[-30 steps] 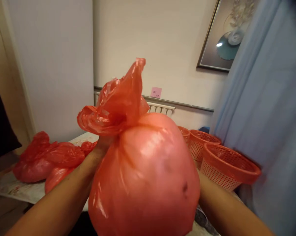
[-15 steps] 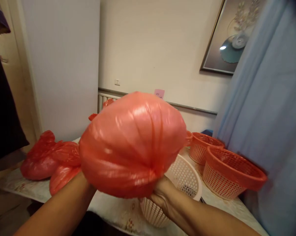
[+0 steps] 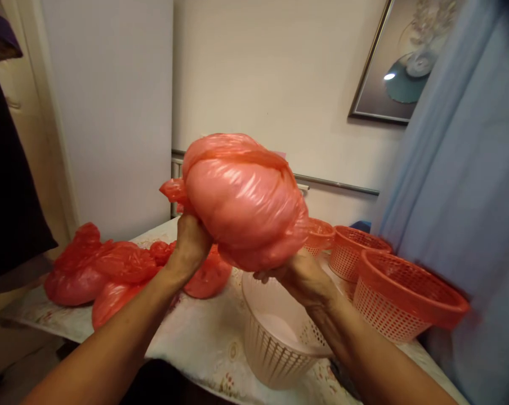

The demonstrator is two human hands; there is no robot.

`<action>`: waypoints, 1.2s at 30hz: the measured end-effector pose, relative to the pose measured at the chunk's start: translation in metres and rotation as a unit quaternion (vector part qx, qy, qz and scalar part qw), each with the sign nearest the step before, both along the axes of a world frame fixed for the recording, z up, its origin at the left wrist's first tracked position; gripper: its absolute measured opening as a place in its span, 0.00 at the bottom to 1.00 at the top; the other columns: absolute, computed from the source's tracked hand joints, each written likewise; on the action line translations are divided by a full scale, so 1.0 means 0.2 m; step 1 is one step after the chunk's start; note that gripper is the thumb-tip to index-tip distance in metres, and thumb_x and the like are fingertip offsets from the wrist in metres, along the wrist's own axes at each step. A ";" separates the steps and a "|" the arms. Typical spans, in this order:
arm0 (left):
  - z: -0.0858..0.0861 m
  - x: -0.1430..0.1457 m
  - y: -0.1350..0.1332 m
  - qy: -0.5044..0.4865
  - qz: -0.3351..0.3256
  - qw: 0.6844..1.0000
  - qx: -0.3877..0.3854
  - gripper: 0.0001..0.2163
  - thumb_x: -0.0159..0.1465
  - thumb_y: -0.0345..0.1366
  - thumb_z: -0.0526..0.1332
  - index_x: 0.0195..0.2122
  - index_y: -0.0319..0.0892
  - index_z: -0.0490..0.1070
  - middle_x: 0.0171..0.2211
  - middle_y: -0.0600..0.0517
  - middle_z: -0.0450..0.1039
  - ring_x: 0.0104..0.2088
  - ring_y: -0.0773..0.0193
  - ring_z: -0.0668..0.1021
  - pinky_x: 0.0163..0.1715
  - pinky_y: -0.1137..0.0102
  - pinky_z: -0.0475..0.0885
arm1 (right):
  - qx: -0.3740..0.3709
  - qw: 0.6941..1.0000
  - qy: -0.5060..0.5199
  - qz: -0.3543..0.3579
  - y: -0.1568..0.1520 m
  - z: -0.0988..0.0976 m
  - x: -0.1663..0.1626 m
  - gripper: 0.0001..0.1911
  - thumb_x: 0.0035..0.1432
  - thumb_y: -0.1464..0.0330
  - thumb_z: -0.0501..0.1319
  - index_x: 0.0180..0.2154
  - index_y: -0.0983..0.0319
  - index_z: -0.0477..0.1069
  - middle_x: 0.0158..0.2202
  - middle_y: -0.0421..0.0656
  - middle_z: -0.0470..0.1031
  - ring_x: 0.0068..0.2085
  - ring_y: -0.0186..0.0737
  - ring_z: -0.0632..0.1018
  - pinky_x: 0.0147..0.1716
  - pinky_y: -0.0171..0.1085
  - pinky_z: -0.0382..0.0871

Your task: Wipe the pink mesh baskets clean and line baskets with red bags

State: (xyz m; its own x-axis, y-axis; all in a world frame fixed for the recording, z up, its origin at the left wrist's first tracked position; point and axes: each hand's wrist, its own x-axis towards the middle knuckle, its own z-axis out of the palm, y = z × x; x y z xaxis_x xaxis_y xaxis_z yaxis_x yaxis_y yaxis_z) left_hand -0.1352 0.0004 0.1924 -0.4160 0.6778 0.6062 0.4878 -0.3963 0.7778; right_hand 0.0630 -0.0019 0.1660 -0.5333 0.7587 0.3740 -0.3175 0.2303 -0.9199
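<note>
A full, tied red plastic bag (image 3: pixel 241 199) is held up in the air above the table. My left hand (image 3: pixel 191 242) grips it from below near the knotted end on its left side. Under the bag's lower right side my right hand (image 3: pixel 299 273) supports it with curled fingers. Directly below the bag stands a white slotted plastic basket (image 3: pixel 275 337) on the patterned tablecloth (image 3: pixel 204 343).
Several filled red bags (image 3: pixel 106 270) lie on the table's left part. Red slotted baskets (image 3: pixel 400 292) stand at the right, beside a blue curtain (image 3: pixel 461 185). A white cabinet panel (image 3: pixel 111 112) and a framed picture (image 3: pixel 400 62) are behind.
The bag has been turned over and pushed farther from me, from filling the view to hanging over the white basket. Its knot went from the top to the left side.
</note>
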 end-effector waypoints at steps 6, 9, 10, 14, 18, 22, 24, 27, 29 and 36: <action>-0.05 0.01 -0.10 0.141 0.126 0.981 0.045 0.07 0.55 0.34 0.54 0.22 0.42 0.67 0.20 0.52 0.70 0.24 0.61 0.76 0.26 0.69 0.66 | -0.051 0.994 0.091 -0.031 0.06 0.06 0.01 0.13 0.52 0.63 0.62 0.20 0.62 0.68 0.16 0.38 0.70 0.19 0.31 0.69 0.23 0.33 0.67; -0.07 0.00 -0.13 0.229 0.207 0.951 0.019 0.09 0.56 0.38 0.55 0.26 0.39 0.69 0.24 0.47 0.72 0.29 0.54 0.78 0.30 0.65 0.68 | -0.098 0.989 0.103 -0.050 0.08 0.04 -0.02 0.12 0.51 0.65 0.60 0.20 0.61 0.64 0.15 0.36 0.67 0.18 0.29 0.66 0.23 0.33 0.67; -0.06 -0.01 -0.13 0.248 0.215 0.945 -0.009 0.10 0.56 0.40 0.55 0.27 0.39 0.69 0.23 0.46 0.72 0.30 0.52 0.78 0.30 0.64 0.68 | -0.094 0.990 0.079 -0.063 0.08 0.03 -0.03 0.10 0.51 0.65 0.60 0.21 0.62 0.65 0.17 0.36 0.67 0.19 0.29 0.67 0.24 0.34 0.68; -0.02 -0.07 -0.11 0.205 0.155 0.963 -0.077 0.10 0.55 0.36 0.53 0.19 0.42 0.66 0.17 0.48 0.70 0.25 0.55 0.77 0.28 0.67 0.68 | 0.061 0.980 -0.060 -0.179 0.07 -0.01 -0.06 0.09 0.46 0.66 0.63 0.30 0.63 0.68 0.30 0.41 0.73 0.33 0.36 0.75 0.33 0.37 0.73; -0.01 -0.12 -0.10 0.125 0.053 0.988 -0.078 0.12 0.53 0.31 0.50 0.13 0.45 0.59 0.10 0.54 0.66 0.16 0.64 0.73 0.21 0.72 0.66 | 0.216 0.935 -0.132 -0.247 0.10 -0.04 -0.09 0.25 0.42 0.66 0.68 0.45 0.60 0.67 0.50 0.48 0.69 0.45 0.42 0.74 0.36 0.39 0.74; -0.05 -0.13 -0.12 0.077 -0.050 0.992 -0.087 0.10 0.53 0.30 0.50 0.16 0.45 0.60 0.10 0.57 0.65 0.13 0.66 0.71 0.16 0.73 0.64 | 0.283 0.923 -0.181 -0.186 0.14 -0.10 -0.12 0.38 0.43 0.65 0.70 0.57 0.55 0.60 0.59 0.49 0.62 0.53 0.46 0.70 0.43 0.43 0.74; -0.06 -0.13 -0.15 0.077 -0.105 0.987 -0.099 0.10 0.54 0.30 0.50 0.17 0.45 0.61 0.10 0.57 0.65 0.13 0.66 0.71 0.16 0.74 0.64 | 0.301 0.917 -0.192 -0.176 0.15 -0.15 -0.13 0.38 0.45 0.66 0.69 0.57 0.54 0.60 0.61 0.49 0.59 0.58 0.48 0.66 0.47 0.45 0.72; -0.07 -0.14 -0.18 0.091 -0.176 0.973 -0.118 0.09 0.54 0.29 0.51 0.18 0.44 0.63 0.11 0.57 0.66 0.14 0.67 0.71 0.17 0.74 0.65 | 0.318 0.908 -0.205 -0.180 0.15 -0.19 -0.14 0.38 0.46 0.65 0.69 0.59 0.55 0.59 0.63 0.50 0.55 0.62 0.50 0.60 0.52 0.49 0.68; -0.09 -0.14 -0.19 0.092 -0.197 0.967 -0.130 0.09 0.54 0.29 0.51 0.19 0.44 0.64 0.11 0.57 0.67 0.14 0.67 0.72 0.17 0.74 0.65 | 0.339 0.895 -0.217 -0.190 0.15 -0.20 -0.14 0.38 0.46 0.64 0.69 0.59 0.55 0.59 0.64 0.50 0.55 0.64 0.51 0.58 0.56 0.54 0.62; -0.18 -0.10 -0.21 0.100 -0.135 0.976 -0.140 0.08 0.53 0.28 0.52 0.18 0.44 0.64 0.10 0.58 0.66 0.13 0.67 0.71 0.16 0.74 0.64 | 0.355 0.871 -0.260 -0.218 0.11 -0.23 -0.20 0.37 0.46 0.64 0.69 0.58 0.58 0.61 0.64 0.52 0.55 0.64 0.51 0.58 0.61 0.54 0.53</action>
